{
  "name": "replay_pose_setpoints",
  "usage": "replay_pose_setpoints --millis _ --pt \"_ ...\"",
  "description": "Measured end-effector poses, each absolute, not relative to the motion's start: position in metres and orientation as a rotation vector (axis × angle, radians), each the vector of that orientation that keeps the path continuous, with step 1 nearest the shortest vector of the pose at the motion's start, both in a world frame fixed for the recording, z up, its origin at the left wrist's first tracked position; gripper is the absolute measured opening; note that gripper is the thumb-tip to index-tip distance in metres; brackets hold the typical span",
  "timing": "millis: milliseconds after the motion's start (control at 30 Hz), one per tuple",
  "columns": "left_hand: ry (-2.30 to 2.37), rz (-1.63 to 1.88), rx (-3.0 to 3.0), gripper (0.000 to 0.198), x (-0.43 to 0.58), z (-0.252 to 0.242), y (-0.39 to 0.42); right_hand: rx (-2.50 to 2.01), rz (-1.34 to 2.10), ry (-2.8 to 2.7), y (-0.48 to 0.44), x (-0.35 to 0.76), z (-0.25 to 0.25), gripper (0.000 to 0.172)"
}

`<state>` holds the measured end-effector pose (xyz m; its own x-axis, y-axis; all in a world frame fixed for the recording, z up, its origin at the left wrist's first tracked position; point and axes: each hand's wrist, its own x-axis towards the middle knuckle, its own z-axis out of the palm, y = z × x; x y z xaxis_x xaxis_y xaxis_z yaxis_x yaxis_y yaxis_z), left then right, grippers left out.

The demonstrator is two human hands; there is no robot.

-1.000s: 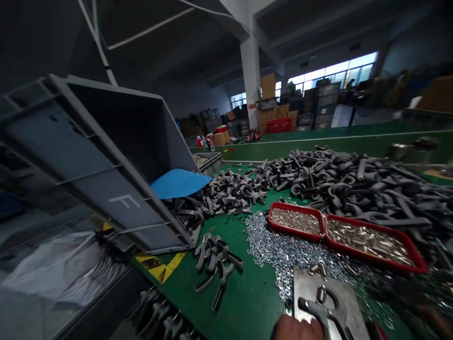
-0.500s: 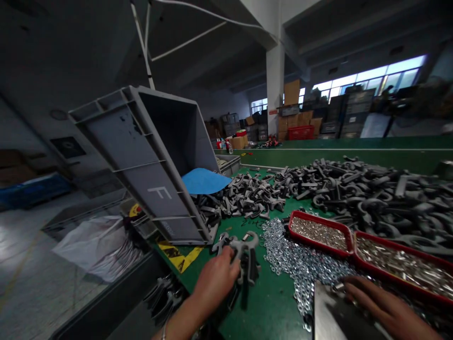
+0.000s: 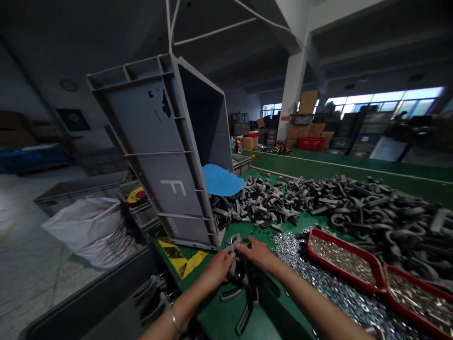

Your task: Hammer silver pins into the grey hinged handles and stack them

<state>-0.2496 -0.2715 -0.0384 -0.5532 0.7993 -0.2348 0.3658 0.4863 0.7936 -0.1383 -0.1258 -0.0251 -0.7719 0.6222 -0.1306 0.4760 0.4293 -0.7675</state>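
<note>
Near the front edge of the green table [image 3: 262, 311], my left hand [image 3: 218, 270] is closed on grey clamp parts [image 3: 233, 243]. From the right, my right hand [image 3: 257, 252] touches the same cluster, its fingers bent over the top; how firmly it grips is unclear. Several black-and-grey handles hang or lie below both hands. Beyond them a large heap of similar parts [image 3: 354, 203] spreads over the table. Small metal nuts [image 3: 318, 278] lie scattered to the right, beside a red tray of small metal pieces [image 3: 345, 259] and a second red tray [image 3: 421, 297].
A tilted grey crate [image 3: 155, 156] stands on the left table edge, with a blue sheet [image 3: 222, 180] at its mouth. Below left is a dark bin [image 3: 88, 302] holding several parts. A white sack [image 3: 90, 231] sits on the floor.
My right hand has moved left from the metal block by the nuts to the clamp parts at my left hand. The view has shifted, and the crate appears farther right.
</note>
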Motion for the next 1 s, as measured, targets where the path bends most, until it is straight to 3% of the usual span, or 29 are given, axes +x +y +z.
replay_pose_setpoints --millis 167,367,567,700,833,1000 --pt "2.007 1.052 0.825 0.033 -0.25 -0.054 -0.267 -1.076 1.193 -2.553 -0.134 -0.129 -0.035 0.041" --pt "2.034 1.123 0.9 0.028 -0.243 -0.053 -0.255 -0.967 1.406 -2.466 -0.131 -0.109 -0.031 0.037" --pt "1.99 1.122 1.031 0.023 -0.232 -0.02 -0.257 -0.996 1.507 -2.204 -0.159 -0.087 -0.017 0.057" --pt "1.961 0.968 1.3 0.026 -0.222 0.003 -0.299 -0.916 1.532 -1.904 -0.229 -0.063 -0.044 0.074" --pt "2.159 0.64 1.446 0.041 -0.217 -0.017 -0.337 -0.974 1.373 -1.795 -0.295 -0.056 -0.096 0.071" --pt "1.94 0.725 1.44 0.037 -0.244 -0.041 -0.336 -1.076 1.456 -1.498 -0.3 -0.059 -0.114 0.074"
